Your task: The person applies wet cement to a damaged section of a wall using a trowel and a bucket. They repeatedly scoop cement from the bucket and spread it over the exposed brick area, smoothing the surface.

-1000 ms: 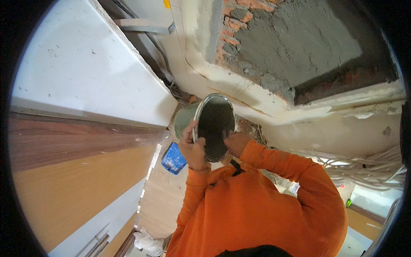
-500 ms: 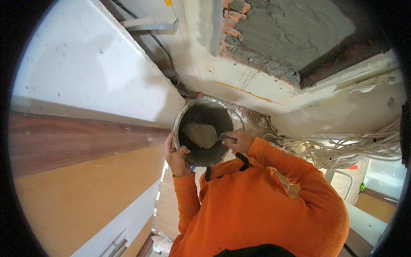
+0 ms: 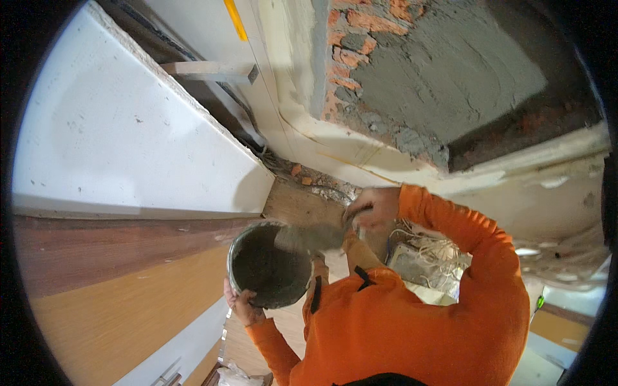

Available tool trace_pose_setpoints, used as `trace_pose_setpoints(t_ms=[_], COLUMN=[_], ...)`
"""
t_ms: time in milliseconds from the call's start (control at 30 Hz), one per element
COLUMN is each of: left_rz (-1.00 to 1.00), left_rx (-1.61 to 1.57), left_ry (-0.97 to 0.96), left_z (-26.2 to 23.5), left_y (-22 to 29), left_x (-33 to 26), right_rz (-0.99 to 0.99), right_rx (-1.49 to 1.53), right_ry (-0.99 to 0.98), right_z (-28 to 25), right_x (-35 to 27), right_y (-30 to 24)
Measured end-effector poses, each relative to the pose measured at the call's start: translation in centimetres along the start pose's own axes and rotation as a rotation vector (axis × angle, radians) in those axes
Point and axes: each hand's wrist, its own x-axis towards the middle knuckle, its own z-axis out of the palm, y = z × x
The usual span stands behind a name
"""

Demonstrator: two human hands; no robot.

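Observation:
My left hand point(image 3: 243, 303) grips the near left rim of a round bucket point(image 3: 233, 254), thumb over the edge. Grey mortar point(image 3: 270, 273) coats the inside of the bucket. In my right hand point(image 3: 374, 209) is the handle of a trowel point(image 3: 313, 237), its blade smeared by motion. The blade points left, its tip over the bucket's far right rim, and looks coated with grey mortar. Beyond my right hand, a patch of wet grey mortar point(image 3: 450, 83) covers part of the exposed brick point(image 3: 373, 22) in the wall.
To the left stands a large white panel point(image 3: 122, 122) above brown and tan boards point(image 3: 129, 276). A metal profile point(image 3: 215, 72) juts out behind the panel. Bundled pale cables point(image 3: 438, 248) lie right of my body. Rubble point(image 3: 309, 179) lines the wall's foot.
The trowel has come up out of the bucket, and my right hand has moved away to the right. My left hand and the bucket have shifted down and left in view.

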Motion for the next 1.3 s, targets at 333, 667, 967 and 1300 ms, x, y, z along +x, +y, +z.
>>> trace_pose_setpoints(t_ms=[333, 667, 967, 1300], left_rz=[0.052, -0.058, -0.01, -0.002], left_rx=[-0.085, -0.313, -0.259, -0.145], left_ry=[0.359, 0.306, 0.226, 0.283], left_z=[0.4, 5.3, 7.3, 6.6], left_y=[-3.1, -6.3, -5.6, -3.7], left_x=[-4.6, -4.4, -4.4, -3.6], right_rz=[-0.006, 0.281, 0.115, 0.102], right_rx=[0.387, -0.63, -0.556, -0.296], right_ry=[0.708, 0.957, 1.169, 1.225], right_z=[-18.4, -12.3, -15.7, -14.6], right_x=[-5.6, 3.0, 11.3, 6.1], right_y=[9.3, 15.8, 20.6, 22.7])
